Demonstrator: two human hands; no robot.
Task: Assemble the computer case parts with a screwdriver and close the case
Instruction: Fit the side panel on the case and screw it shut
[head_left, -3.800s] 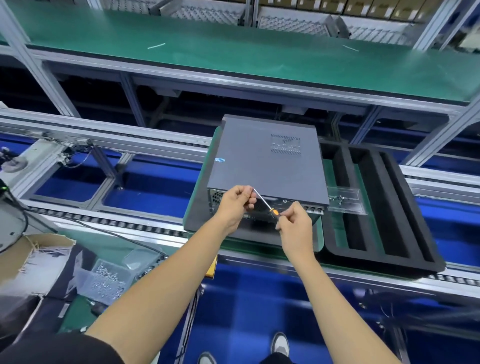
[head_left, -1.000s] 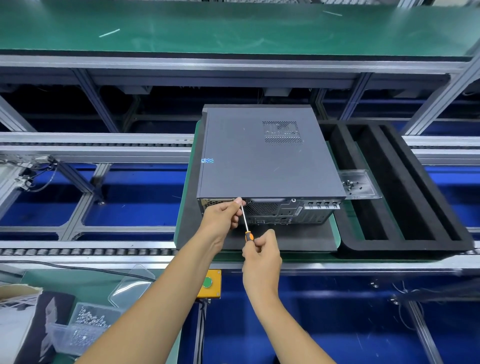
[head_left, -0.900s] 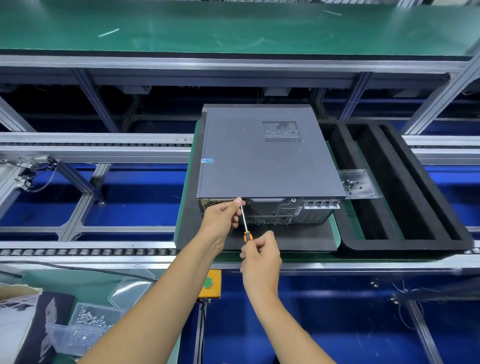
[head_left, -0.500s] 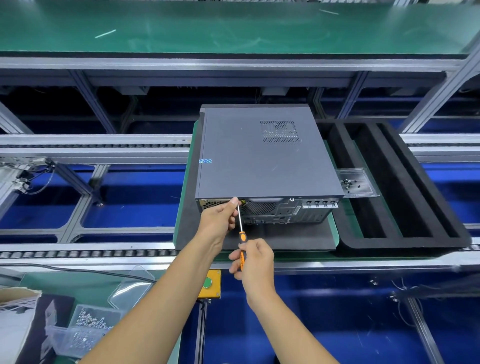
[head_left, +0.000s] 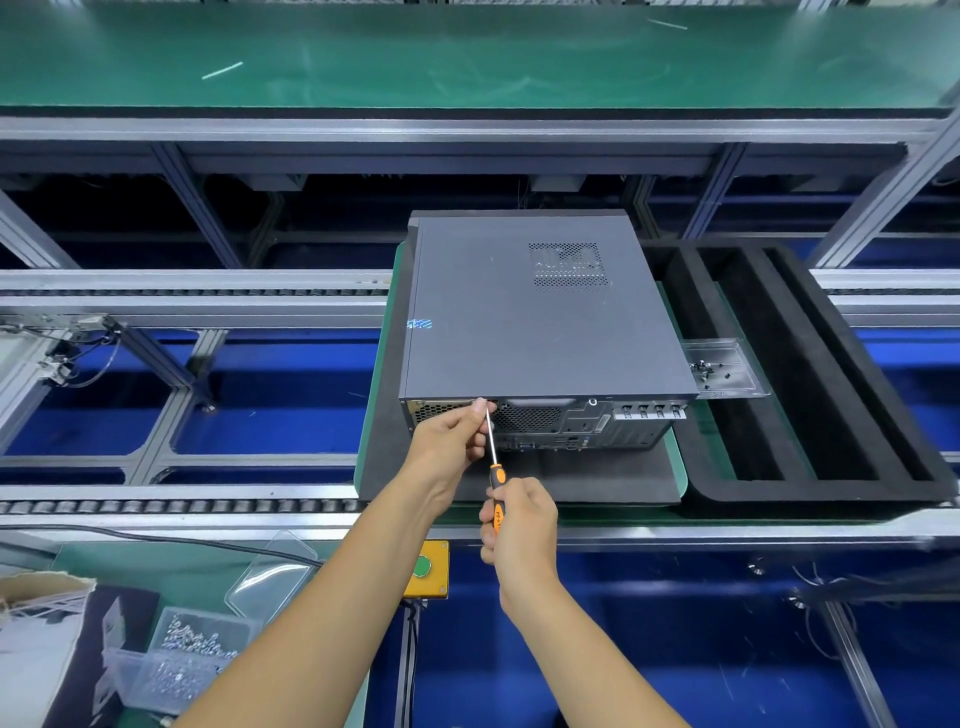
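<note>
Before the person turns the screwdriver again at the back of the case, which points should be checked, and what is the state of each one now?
1. Right hand grips the screwdriver handle: ok.
2. Left hand pinches the shaft near the tip to guide it: ok.
3. Tip seated in a screw at the top rear edge of the computer case: cannot tell, fingers hide it.
4. Side panel lies flat and closed on the case: ok.
5. Case rests flat on the dark foam pad: ok.
6. Spare screws in the plastic box at lower left: ok.
</note>
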